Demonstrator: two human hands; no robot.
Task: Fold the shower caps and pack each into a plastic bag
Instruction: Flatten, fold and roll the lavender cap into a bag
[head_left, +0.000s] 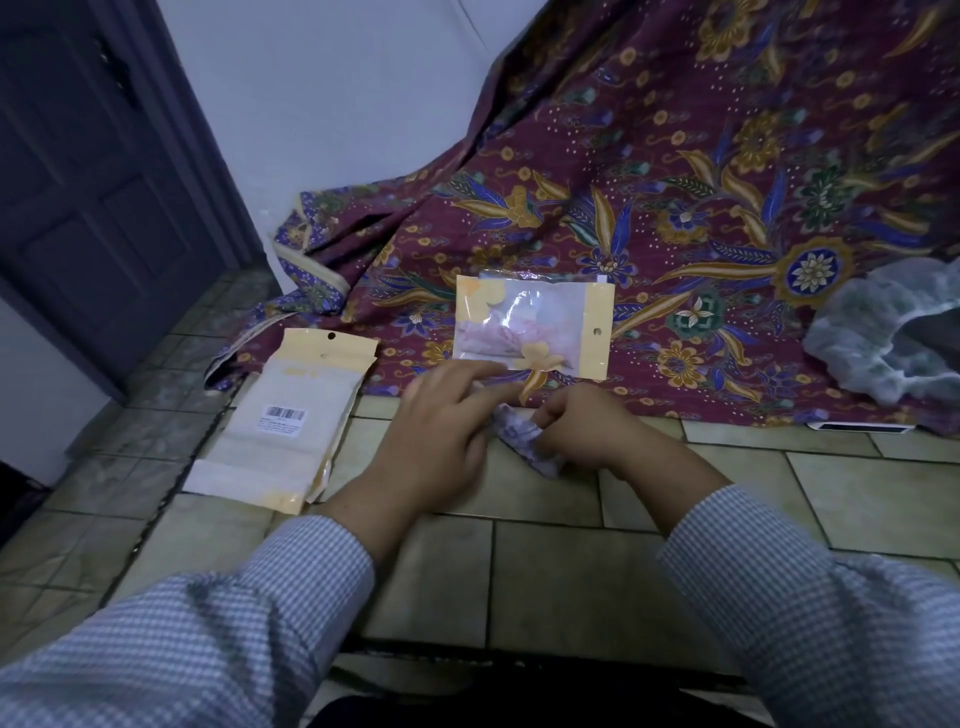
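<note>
Tiled floor (545, 571), right hand (582, 426) gripping folded shower cap (524, 441), left hand (441, 431) straight-fingered.

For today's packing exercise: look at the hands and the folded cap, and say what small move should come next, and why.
Probably the left hand should take an empty bag from the stack beside it. The right hand already holds the shower cap folded small, the packed bag on the batik cloth is full, and no open bag is in either hand.
</note>
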